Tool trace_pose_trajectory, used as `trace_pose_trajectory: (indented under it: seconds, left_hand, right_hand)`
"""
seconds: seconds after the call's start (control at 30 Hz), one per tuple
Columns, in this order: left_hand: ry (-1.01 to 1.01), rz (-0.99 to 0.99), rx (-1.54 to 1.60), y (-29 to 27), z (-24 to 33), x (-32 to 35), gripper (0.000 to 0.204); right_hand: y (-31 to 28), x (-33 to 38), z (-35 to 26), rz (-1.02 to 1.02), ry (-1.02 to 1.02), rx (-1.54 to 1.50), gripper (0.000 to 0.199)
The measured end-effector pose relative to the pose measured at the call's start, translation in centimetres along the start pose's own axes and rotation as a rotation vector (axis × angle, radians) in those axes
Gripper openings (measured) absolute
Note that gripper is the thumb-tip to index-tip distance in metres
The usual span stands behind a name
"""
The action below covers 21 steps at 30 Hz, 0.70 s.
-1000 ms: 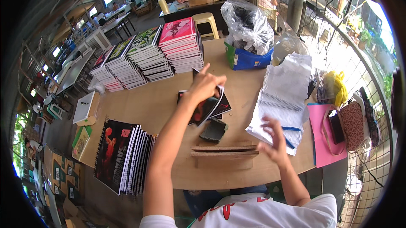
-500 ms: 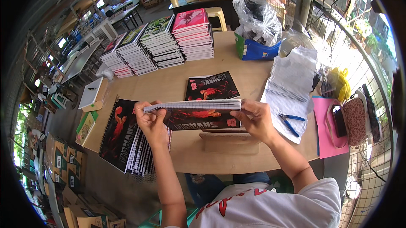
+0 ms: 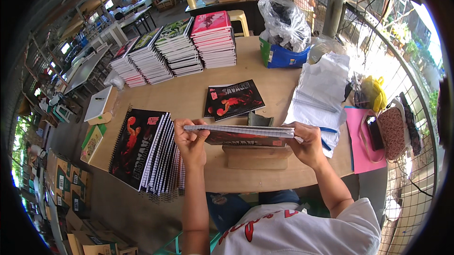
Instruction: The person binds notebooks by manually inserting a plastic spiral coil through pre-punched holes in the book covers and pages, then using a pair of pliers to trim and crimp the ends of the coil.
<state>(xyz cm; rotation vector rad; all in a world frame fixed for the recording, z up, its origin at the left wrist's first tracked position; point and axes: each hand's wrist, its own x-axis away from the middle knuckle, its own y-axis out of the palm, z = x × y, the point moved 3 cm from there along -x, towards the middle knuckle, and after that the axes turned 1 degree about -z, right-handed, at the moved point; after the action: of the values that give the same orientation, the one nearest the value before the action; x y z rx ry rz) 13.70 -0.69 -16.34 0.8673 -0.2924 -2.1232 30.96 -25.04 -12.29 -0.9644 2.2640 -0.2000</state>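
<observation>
Hands (image 3: 191, 141) (image 3: 307, 144) grip notebook (image 3: 239, 131); plastic bag (image 3: 285, 21) fills blue box (image 3: 283, 58).

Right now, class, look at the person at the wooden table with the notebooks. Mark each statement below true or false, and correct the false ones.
1. Both hands grip one notebook, one at each end. True: the left hand and right hand hold the notebook roughly level above the table.
2. A row of spiral notebooks lies by the left hand. True: the leaning row is beside it.
3. The held notebook rests flat on the wooden block. False: it is held above the wooden block.
4. The table's far edge holds no stacks. False: the stacks of notebooks stand there.
</observation>
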Motion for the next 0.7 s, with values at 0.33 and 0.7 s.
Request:
trace_pose_trajectory:
  seconds: [0.33, 0.7]
  left_hand:
    - [0.066, 0.025, -0.019, -2.5, 1.1, -1.1, 0.051]
    - [-0.183, -0.223, -0.399, -5.7, -2.5, 1.8, 0.071]
  right_hand:
    - [2.3, -2.5, 0.3, -0.011, -0.172, 0.021, 0.027]
    - [3.9, -2.8, 0.8, 0.096, -0.044, 0.019, 0.03]
